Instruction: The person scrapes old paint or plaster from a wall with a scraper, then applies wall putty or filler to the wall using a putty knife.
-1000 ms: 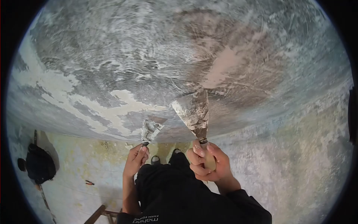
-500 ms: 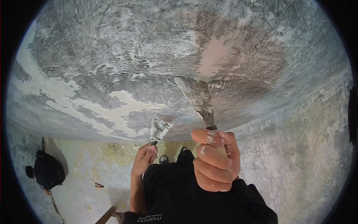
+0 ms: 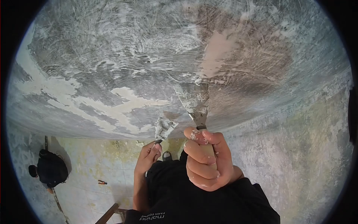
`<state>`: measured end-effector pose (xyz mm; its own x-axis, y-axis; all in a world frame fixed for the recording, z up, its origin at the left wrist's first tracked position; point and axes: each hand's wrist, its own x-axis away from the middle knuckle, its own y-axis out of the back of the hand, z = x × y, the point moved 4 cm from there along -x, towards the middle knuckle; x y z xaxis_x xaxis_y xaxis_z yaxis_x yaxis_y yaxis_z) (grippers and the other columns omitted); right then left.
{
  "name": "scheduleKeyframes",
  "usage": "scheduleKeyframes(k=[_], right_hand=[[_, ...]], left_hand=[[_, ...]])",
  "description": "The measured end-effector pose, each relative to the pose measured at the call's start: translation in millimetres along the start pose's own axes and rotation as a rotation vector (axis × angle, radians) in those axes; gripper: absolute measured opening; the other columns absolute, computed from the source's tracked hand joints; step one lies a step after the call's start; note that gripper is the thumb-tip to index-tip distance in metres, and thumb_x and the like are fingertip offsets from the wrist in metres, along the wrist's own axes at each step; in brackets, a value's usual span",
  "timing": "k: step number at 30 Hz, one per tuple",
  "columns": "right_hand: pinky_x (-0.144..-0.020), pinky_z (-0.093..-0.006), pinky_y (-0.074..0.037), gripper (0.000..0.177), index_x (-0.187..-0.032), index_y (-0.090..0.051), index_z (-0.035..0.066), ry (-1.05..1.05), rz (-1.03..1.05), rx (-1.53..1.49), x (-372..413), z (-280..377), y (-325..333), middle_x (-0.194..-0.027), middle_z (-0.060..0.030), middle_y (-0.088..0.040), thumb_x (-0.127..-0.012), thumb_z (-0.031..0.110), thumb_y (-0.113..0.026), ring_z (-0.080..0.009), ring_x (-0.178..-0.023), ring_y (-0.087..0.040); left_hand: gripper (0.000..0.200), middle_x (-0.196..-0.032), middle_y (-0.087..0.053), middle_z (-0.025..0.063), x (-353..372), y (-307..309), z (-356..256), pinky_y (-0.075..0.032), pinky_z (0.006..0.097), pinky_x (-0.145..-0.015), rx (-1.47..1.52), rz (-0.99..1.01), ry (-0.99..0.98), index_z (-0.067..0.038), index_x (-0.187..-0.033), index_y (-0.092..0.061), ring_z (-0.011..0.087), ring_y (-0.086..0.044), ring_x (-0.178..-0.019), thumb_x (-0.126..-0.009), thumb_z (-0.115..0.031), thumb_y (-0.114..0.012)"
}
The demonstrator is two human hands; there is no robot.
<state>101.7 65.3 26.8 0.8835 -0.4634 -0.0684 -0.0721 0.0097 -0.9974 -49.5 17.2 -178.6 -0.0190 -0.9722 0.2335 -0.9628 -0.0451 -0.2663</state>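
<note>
My right hand (image 3: 207, 160) is closed around the handle of a wide putty knife (image 3: 194, 100). Its putty-smeared blade points up, with the far edge at the grey wall (image 3: 149, 56), and a little white putty sits along that edge. White specks dot my fingers. Lower and to the left, my left hand (image 3: 147, 156) grips a smaller putty knife (image 3: 165, 127), its blade coated in whitish putty and held near the wall. Just above the wide blade, a pale pinkish patch of putty (image 3: 218, 50) covers part of the wall.
Whitish patches (image 3: 108, 110) spread across the wall at left. Another person (image 3: 52, 168) in dark clothes is at lower left beside a long pole (image 3: 57, 201). Pliers-like tool (image 3: 102, 182) lies on the tiled floor (image 3: 85, 160); a wooden piece (image 3: 108, 214) stands near my left side.
The wide putty knife has shifted slightly left and turned its blade flatter to view, with putty now at its edge. My left hand and its knife sit slightly further right.
</note>
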Motion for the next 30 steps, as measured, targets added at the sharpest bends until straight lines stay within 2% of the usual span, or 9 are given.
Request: scheduleKeyframes(k=[10,13,16,19,20,23,26,29,30], right_hand=[[-0.029,-0.023,-0.033,0.031,-0.094,-0.045,0.009,0.029,0.036,-0.053,-10,9,-53,-0.067,-0.0007,-0.039,-0.105,0.033,-0.027,-0.0103,-0.038,-0.038],[-0.031,-0.026,-0.035,0.024,-0.097,-0.035,0.007,0.058,0.146,-0.022,-9,9,-64,-0.072,-0.0053,-0.045,-0.104,0.027,-0.024,-0.0132,-0.04,-0.045],[-0.031,-0.0254,-0.034,0.022,-0.098,-0.033,0.009,0.04,0.205,0.078,-5,6,-83,-0.069,-0.0051,-0.045,-0.105,0.027,-0.024,-0.0121,-0.04,-0.044],[-0.027,-0.0236,-0.03,0.024,-0.101,-0.04,0.009,0.028,0.28,0.174,8,10,-98,-0.069,-0.0065,-0.045,-0.105,0.03,-0.028,-0.012,-0.037,-0.039],[-0.026,-0.0235,-0.028,0.02,-0.105,-0.038,0.009,0.038,0.28,0.241,11,11,-96,-0.065,-0.0063,-0.045,-0.104,0.028,-0.032,-0.0111,-0.035,-0.037],[-0.027,-0.0232,-0.025,0.018,-0.102,-0.039,0.008,-0.101,0.102,0.307,18,5,-74,-0.058,-0.0047,-0.041,-0.102,0.025,-0.036,-0.0097,-0.034,-0.036],[-0.029,-0.0224,-0.023,0.021,-0.097,-0.044,0.007,-0.282,-0.079,0.602,27,4,-38,-0.055,-0.0032,-0.038,-0.1,0.027,-0.042,-0.0083,-0.035,-0.035],[-0.03,-0.0217,-0.022,0.028,-0.087,-0.047,0.006,-0.181,-0.069,0.825,26,11,-5,-0.055,-0.0022,-0.038,-0.097,0.032,-0.049,-0.0073,-0.036,-0.035],[-0.035,-0.022,-0.028,0.035,-0.085,-0.049,0.005,-0.082,-0.106,0.897,28,18,-1,-0.058,-0.002,-0.04,-0.095,0.038,-0.05,-0.0068,-0.041,-0.038]], left_hand=[[0.035,-0.057,-0.039,-0.0042,3,0,-9,-0.024,0.0223,-0.045,-0.048,0.005,-0.03,-0.005,-0.081,-0.054,0.0035,-0.031,-0.049,-0.102,-0.032,-0.047],[0.035,-0.057,-0.04,-0.0038,6,2,-10,-0.024,0.0225,-0.045,-0.054,-0.002,-0.042,-0.005,-0.08,-0.054,0.0037,-0.032,-0.049,-0.102,-0.032,-0.047],[0.036,-0.057,-0.04,-0.0038,8,4,-10,-0.025,0.0223,-0.046,-0.062,0.0,-0.037,-0.004,-0.081,-0.054,0.0037,-0.032,-0.049,-0.102,-0.032,-0.047],[0.035,-0.056,-0.04,-0.004,11,4,-11,-0.025,0.0223,-0.046,-0.066,0.003,-0.065,-0.004,-0.081,-0.055,0.0037,-0.032,-0.049,-0.102,-0.031,-0.047],[0.035,-0.056,-0.04,-0.0041,12,5,-10,-0.024,0.0223,-0.046,-0.062,0.003,-0.072,-0.004,-0.081,-0.055,0.0036,-0.032,-0.049,-0.102,-0.03,-0.048],[0.034,-0.056,-0.039,-0.0044,13,6,-8,-0.024,0.0224,-0.046,-0.05,-0.003,-0.081,-0.004,-0.081,-0.055,0.0034,-0.031,-0.049,-0.102,-0.03,-0.048],[0.034,-0.057,-0.039,-0.0047,14,8,-6,-0.024,0.0225,-0.046,-0.049,-0.015,-0.061,-0.004,-0.081,-0.054,0.0031,-0.031,-0.05,-0.102,-0.029,-0.048],[0.033,-0.057,-0.039,-0.0051,15,10,-3,-0.024,0.0224,-0.046,-0.044,-0.02,-0.051,-0.005,-0.08,-0.054,0.0028,-0.031,-0.05,-0.103,-0.028,-0.048],[0.033,-0.057,-0.039,-0.0052,15,10,-2,-0.024,0.0224,-0.046,-0.042,-0.02,-0.048,-0.005,-0.08,-0.054,0.0027,-0.031,-0.051,-0.103,-0.028,-0.047]])
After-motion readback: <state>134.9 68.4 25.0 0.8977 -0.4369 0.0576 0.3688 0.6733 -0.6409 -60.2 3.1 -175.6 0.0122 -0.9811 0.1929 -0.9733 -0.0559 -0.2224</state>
